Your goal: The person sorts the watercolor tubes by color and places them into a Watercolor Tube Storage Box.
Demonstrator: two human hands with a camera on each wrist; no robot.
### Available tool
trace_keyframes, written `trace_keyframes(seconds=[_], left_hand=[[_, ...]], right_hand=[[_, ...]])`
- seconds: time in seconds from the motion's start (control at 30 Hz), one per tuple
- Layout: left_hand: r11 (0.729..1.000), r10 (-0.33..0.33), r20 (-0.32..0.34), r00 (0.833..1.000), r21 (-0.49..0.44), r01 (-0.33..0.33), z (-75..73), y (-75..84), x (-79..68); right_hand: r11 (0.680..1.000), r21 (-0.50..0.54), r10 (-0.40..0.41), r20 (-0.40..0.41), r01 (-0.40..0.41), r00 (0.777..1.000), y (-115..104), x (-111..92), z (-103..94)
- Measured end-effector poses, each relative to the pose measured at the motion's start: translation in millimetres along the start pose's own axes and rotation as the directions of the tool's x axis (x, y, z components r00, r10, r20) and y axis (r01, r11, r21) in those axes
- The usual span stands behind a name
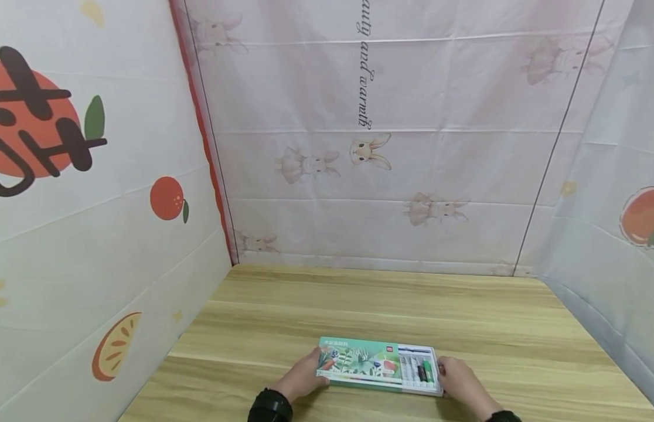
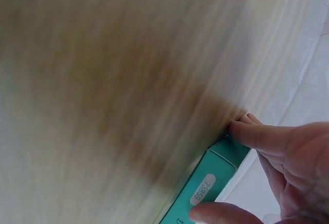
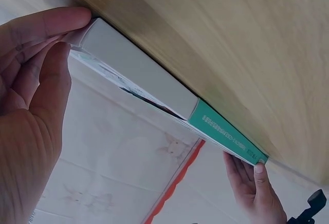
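Observation:
A flat green paint box sleeve point(image 1: 358, 358) printed with leaves lies near the front of the wooden table. From its right end a white inner tray point(image 3: 139, 62) sticks out, showing several small paint tubes point(image 1: 413, 369), one black and one green among them. My left hand point(image 1: 304, 375) grips the sleeve's left end, thumb on the near side beside a white number sticker point(image 2: 202, 189). At the opposite end, my right hand point(image 1: 462, 382) pinches the end of the tray between thumb and fingers. Black bands circle both wrists.
The wooden tabletop point(image 1: 380, 299) spreads around the box. Printed cloth hangs at the back point(image 1: 327, 234), with a fruit-patterned cloth point(image 1: 147, 264) along the left and another point(image 1: 612, 281) along the right.

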State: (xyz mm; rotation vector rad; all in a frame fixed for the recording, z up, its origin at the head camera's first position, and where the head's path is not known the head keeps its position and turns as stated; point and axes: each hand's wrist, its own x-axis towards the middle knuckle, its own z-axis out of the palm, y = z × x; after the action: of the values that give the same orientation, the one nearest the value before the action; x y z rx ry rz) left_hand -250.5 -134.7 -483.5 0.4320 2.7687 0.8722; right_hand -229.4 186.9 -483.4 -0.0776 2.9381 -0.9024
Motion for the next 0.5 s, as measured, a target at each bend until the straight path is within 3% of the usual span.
trace_keyframes(seconds=[0.5], left_hand=[[1.0,0.003,-0.002,1.0,0.009,-0.003,-0.3,1.2,-0.6]], right_hand=[[0.999,-0.015,-0.032,-0.015,0.032,0.999,-5.7,2.8,3.9]])
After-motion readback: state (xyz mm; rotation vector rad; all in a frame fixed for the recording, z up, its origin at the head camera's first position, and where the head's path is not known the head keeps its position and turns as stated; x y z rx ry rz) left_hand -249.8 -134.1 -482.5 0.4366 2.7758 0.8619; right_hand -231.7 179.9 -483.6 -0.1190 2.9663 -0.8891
